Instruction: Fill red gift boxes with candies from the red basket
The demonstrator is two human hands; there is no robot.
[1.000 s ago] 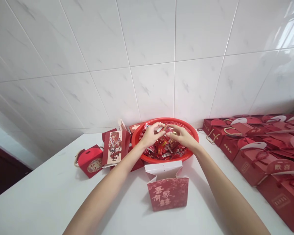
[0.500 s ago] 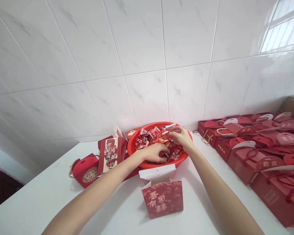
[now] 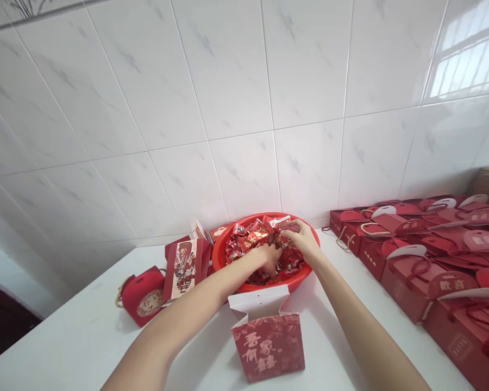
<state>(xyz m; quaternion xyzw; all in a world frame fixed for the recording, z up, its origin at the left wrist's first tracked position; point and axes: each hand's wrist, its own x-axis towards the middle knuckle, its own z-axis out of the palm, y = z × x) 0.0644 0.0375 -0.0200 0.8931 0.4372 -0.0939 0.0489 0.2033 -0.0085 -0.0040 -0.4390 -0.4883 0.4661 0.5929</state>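
A red plastic basket (image 3: 220,255) stands against the tiled wall, heaped with red-wrapped candies (image 3: 255,237). Both of my hands reach into it. My left hand (image 3: 270,259) is down among the candies near the middle, its fingers apart and the tips partly hidden by wrappers. Over the basket's right side, my right hand (image 3: 303,239) touches the candies with bent, parted fingers; nothing clearly shows in its grasp. Just in front of the basket stands a red gift box (image 3: 269,347) with pale lettering, its top unfolded and its white inner flap raised.
On the left lie a small red box (image 3: 142,296) with a rope handle and a red printed carton (image 3: 183,266). Rows of closed red gift boxes (image 3: 411,277) with cord handles fill the right side of the white table (image 3: 85,336). A tiled wall (image 3: 244,174) rises behind.
My left hand has shifted within the candies, its fingers now higher and further right. A gold-printed red packet now lies on top left of centre. The view has tilted up slightly.
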